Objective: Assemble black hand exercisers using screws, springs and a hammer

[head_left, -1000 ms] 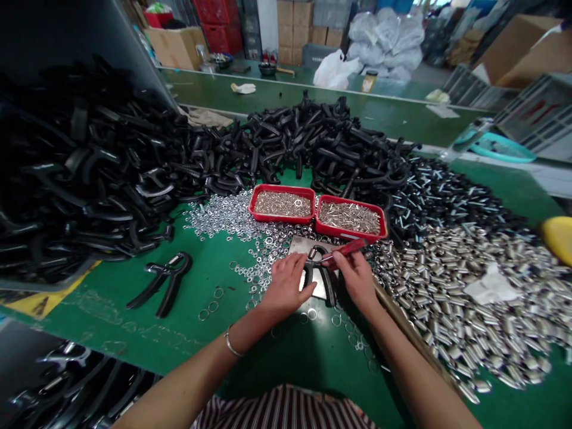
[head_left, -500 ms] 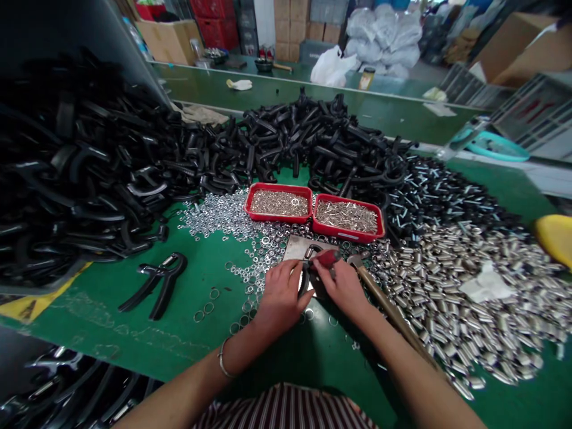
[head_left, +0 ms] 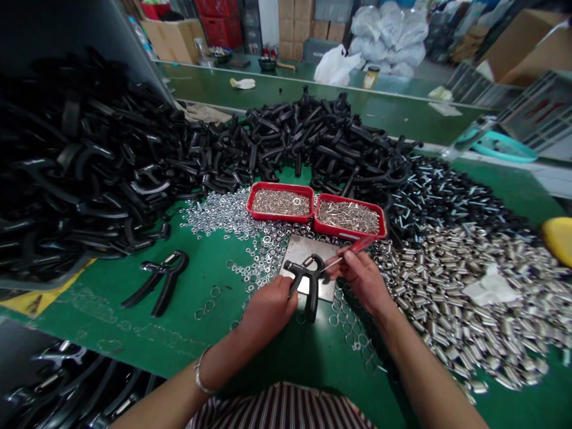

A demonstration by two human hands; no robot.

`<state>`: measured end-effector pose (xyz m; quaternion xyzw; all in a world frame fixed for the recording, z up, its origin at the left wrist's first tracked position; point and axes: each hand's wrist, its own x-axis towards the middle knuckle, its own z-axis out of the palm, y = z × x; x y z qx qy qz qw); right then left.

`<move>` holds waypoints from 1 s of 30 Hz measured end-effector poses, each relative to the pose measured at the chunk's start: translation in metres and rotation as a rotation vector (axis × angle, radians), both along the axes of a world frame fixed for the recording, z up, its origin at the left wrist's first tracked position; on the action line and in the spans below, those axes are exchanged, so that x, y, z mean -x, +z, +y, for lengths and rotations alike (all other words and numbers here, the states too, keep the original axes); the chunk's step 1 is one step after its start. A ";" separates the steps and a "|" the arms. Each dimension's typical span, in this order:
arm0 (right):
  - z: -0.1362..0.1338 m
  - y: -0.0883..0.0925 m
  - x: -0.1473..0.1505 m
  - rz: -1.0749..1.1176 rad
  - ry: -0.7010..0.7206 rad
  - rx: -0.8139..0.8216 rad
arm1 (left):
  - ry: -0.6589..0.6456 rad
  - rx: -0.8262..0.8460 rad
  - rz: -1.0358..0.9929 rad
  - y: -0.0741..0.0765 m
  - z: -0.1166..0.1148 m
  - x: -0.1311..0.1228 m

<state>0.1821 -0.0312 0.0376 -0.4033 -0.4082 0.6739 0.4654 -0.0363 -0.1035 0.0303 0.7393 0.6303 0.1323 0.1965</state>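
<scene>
- Head view: left hand (head_left: 267, 307) closed around one handle of a black hand gripper (head_left: 306, 279), which lies over a metal plate (head_left: 298, 250) at the centre of the green table (head_left: 134, 322).
- Right hand (head_left: 364, 277), at 3 o'clock of the hand gripper, pinches a red-handled screwdriver (head_left: 355, 247); its tip points toward the gripper's head.
- At 12 o'clock: two red trays (head_left: 315, 202) of small metal parts.
- At 9 o'clock: a second hand gripper (head_left: 158, 283), well apart.
- At 3 o'clock: a heap of metal sleeves (head_left: 469, 298).
</scene>
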 end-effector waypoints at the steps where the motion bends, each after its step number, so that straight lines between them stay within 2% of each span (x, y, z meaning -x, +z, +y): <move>1: -0.006 -0.004 -0.002 -0.017 -0.026 -0.007 | 0.050 0.096 -0.094 0.002 -0.002 0.004; 3: -0.017 -0.010 -0.003 -0.064 -0.045 -0.022 | 0.117 0.338 -0.348 0.004 -0.005 0.011; 6: -0.030 -0.009 -0.002 -0.094 0.020 -0.034 | 0.122 0.705 -0.713 0.001 -0.005 0.015; 8: -0.035 -0.001 -0.004 -0.068 0.105 -0.051 | 0.113 0.805 -0.827 -0.003 -0.005 0.013; 14: -0.048 0.030 -0.016 0.043 0.452 0.044 | 0.154 0.827 -1.009 -0.009 -0.012 0.001; 16: -0.052 0.033 -0.018 0.001 0.496 0.068 | 0.169 0.838 -1.009 -0.009 -0.014 -0.001; 22: -0.059 0.029 -0.007 -0.137 0.432 0.027 | 0.139 0.672 -0.922 -0.010 -0.016 -0.003; 25: -0.057 0.028 -0.001 -0.206 0.344 -0.009 | 0.120 0.580 -0.844 -0.010 -0.015 -0.005; 27: -0.053 0.028 -0.001 -0.323 0.287 -0.027 | 0.137 0.599 -0.855 -0.009 -0.014 -0.007; 30: -0.046 0.029 -0.006 -0.593 0.288 -0.126 | 0.180 0.726 -0.924 -0.010 -0.014 -0.009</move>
